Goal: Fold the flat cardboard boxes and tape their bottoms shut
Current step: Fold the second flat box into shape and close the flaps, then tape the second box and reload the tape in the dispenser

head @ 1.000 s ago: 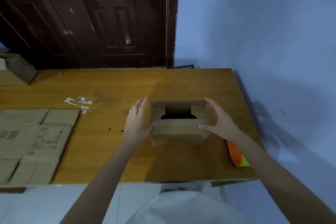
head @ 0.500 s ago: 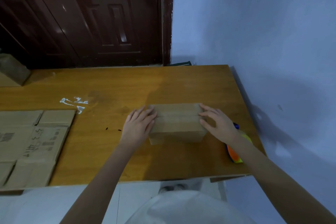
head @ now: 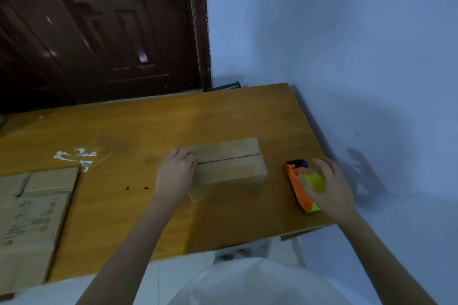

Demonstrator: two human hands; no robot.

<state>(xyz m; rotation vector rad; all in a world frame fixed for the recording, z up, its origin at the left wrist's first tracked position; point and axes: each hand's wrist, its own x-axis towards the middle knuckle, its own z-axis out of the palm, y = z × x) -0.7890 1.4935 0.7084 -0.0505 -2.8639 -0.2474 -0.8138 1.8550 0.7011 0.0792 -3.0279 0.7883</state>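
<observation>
The left hand (head: 176, 174) lies flat on the left end of the small folded brown cardboard box (head: 229, 168), its fingers straight and together, pressing down where the two top flaps meet. The flaps are closed, with a dark seam running along the box's length from under the fingertips to its right end. The box stands on the orange-brown wooden table (head: 148, 131), just ahead of and to the right of the left wrist, between the two hands.

The right hand (head: 327, 184) is well to the right of the box, near the table's right edge. Its fingers curl over the top of the orange, yellow and blue plastic tape dispenser (head: 301, 184), which rests on the table; the thumb side is blurred, so whether the grip has fully closed is hard to tell, but the fingers look wrapped round the yellow part. The dispenser lies apart from the box, with bare table between them.

Far to the left of the left hand, a stack of flat brown cardboard sheets (head: 32, 218) with dark printing lies at the table's near left corner. Beyond it, white scuffed marks (head: 74, 157) show on the tabletop. Past the table's far edge stands a dark red-brown panelled wooden door (head: 99, 32), and a pale blue wall (head: 334, 44) runs along the right.
</observation>
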